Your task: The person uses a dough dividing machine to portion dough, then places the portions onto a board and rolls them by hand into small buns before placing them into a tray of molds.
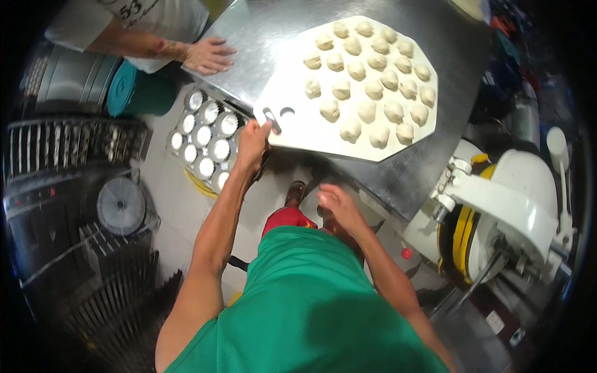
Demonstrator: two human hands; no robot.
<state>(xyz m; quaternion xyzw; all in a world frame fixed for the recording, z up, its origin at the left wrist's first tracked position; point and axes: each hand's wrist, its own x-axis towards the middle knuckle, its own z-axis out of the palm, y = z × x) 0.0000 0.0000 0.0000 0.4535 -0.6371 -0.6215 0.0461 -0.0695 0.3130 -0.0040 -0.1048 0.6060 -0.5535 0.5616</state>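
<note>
Left hand: the left hand (254, 138) has its fingers (263, 128) curled tight around the handle end of the white board (292, 127), just by the board's slot and round hole.
Right hand: the right hand (336, 205) hangs free below the desk's near edge, fingers loosely spread and half bent, holding nothing and touching nothing that can be made out.
Board: a flat white many-sided tray, lying on the steel desk (261, 43), its handle corner jutting past the desk's near edge towards the person.
Dough pieces: the dough balls (367, 78) sit in rough rows across the board, pale and rounded, close together, some perhaps touching.
Moulds: a metal tray of round cups (205, 133) lies low down just left of the left hand, each cup showing a pale filling.
Other person: a co-worker's hand (210, 55) rests flat on the far left corner of the desk, well apart from the board.
Teal container: a teal bin (134, 93) stands below that hand, beside the cup tray.
Machine: a white machine with a yellow ring (504, 211) stands at the right, near the desk's corner; a red button (406, 253) shows on its base.
Racks: dark wire racks (74, 143) fill the left side.
Clothing: a green apron (311, 304) covers the lower middle.
</note>
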